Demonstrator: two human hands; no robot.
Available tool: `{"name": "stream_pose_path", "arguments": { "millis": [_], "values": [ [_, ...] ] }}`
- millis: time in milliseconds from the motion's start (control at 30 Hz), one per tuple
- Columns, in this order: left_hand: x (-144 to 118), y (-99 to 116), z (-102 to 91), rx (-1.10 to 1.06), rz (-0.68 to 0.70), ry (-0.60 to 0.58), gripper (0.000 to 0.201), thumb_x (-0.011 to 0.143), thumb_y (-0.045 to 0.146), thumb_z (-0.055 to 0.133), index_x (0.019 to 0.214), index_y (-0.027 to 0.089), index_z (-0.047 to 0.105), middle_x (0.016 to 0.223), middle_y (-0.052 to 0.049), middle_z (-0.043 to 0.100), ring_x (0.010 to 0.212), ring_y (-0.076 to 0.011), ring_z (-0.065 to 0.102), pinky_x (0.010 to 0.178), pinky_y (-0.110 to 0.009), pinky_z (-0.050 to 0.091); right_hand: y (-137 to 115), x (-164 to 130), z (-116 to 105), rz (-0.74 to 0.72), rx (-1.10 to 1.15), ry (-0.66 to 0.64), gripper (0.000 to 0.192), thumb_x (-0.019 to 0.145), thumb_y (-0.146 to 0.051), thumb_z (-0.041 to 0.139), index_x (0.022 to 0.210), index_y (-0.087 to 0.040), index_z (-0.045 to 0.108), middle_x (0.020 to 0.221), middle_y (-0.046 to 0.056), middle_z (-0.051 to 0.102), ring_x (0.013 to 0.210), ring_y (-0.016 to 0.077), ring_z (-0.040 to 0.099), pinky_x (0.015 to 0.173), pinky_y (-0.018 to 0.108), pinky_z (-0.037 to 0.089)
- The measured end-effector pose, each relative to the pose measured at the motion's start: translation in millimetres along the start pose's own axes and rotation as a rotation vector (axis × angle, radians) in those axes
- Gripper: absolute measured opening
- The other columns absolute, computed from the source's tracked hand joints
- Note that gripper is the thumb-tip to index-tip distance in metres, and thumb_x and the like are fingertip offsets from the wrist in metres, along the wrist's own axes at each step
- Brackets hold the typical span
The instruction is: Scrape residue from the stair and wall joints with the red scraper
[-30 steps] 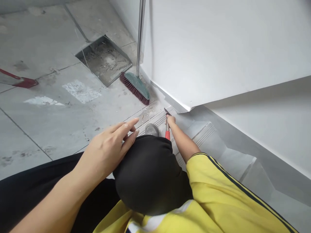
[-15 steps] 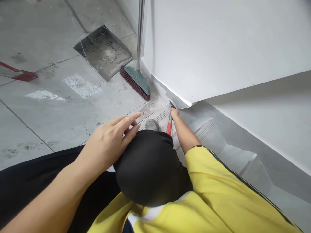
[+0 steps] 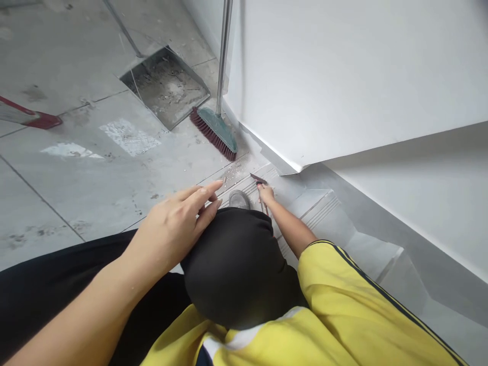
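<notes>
My right hand (image 3: pixel 266 193) is closed around a long-handled scraper (image 3: pixel 258 179) near the edge of the top step. Its dark, wide blade points toward the grooved tile; part of the handle, with a little red, passes behind my knee. My left hand (image 3: pixel 179 216) rests on my bent knee (image 3: pixel 236 259), fingers loosely stretched and holding nothing. Pale crumbs of debris (image 3: pixel 239 170) lie on the floor just beyond the grooves. The grey tip of my shoe (image 3: pixel 239 199) shows between the knee and the step.
A broom (image 3: pixel 217 132) with dark red bristles stands against the wall corner. Beside it sits a metal dustpan (image 3: pixel 168 84) holding dust and rubble. A red-ended object (image 3: pixel 46 120) lies at the left. Stairs (image 3: pixel 381 254) descend on the right below a white wall panel (image 3: pixel 343 66).
My right hand has drawn the scraper back from the wall corner, leftward and toward me, turning its blade. The left hand stays on the knee. The view has shifted slightly.
</notes>
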State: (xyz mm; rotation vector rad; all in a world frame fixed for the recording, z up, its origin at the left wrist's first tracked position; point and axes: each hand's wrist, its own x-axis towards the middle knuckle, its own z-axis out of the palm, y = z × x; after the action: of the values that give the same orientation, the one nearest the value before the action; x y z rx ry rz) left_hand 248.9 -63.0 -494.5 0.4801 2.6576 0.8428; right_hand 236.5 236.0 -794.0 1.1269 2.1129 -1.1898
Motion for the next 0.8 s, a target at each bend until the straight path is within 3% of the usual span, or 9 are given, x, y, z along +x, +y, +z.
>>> {"name": "stream_pose_path", "arguments": {
  "millis": [133,300,467,667,800],
  "values": [
    [-1,0,0.8,0.028,-0.008,0.019,0.04,0.093,0.039,0.034,0.125,0.02,0.05,0.104,-0.005,0.067,0.086,-0.0205,0.064,0.074,-0.034,0.051,11,4,-13,-0.024,0.01,-0.031,0.04,0.086,-0.033,0.054,0.12,-0.015,0.06,0.048,-0.005,0.053,0.034,0.0075,0.047,0.035,0.016,0.04],
    [-3,-2,0.4,0.027,-0.026,0.011,0.04,0.093,0.038,0.037,0.126,0.021,0.05,0.103,-0.003,0.067,0.083,-0.0196,0.064,0.073,-0.033,0.051,26,13,-34,0.009,-0.097,0.076,0.045,0.092,-0.034,0.042,0.131,-0.014,0.051,0.048,-0.004,0.051,0.036,0.0091,0.051,0.038,0.018,0.045],
    [-1,-4,2.4,0.023,-0.019,0.022,0.037,0.092,0.038,0.039,0.123,0.021,0.052,0.099,-0.002,0.067,0.076,-0.0174,0.064,0.072,-0.031,0.05,41,-3,-24,-0.016,-0.264,0.019,0.05,0.095,-0.038,0.034,0.138,-0.014,0.043,0.056,0.001,0.058,0.039,0.0113,0.055,0.046,0.021,0.048],
    [4,0,2.8,0.006,-0.006,0.015,0.036,0.092,0.038,0.04,0.121,0.022,0.054,0.097,-0.001,0.068,0.078,-0.0172,0.064,0.072,-0.03,0.049,18,2,-16,-0.103,-0.475,-0.012,0.048,0.096,-0.039,0.026,0.133,-0.018,0.048,0.068,0.003,0.065,0.05,0.0128,0.06,0.058,0.022,0.049],
    [4,0,2.3,0.014,-0.037,0.005,0.037,0.092,0.038,0.039,0.122,0.022,0.053,0.099,-0.002,0.067,0.068,-0.0158,0.062,0.068,-0.031,0.049,16,-3,-12,-0.088,-0.535,-0.162,0.051,0.096,-0.042,0.027,0.138,-0.018,0.042,0.068,0.003,0.064,0.044,0.0129,0.057,0.053,0.022,0.047]
  ]
}}
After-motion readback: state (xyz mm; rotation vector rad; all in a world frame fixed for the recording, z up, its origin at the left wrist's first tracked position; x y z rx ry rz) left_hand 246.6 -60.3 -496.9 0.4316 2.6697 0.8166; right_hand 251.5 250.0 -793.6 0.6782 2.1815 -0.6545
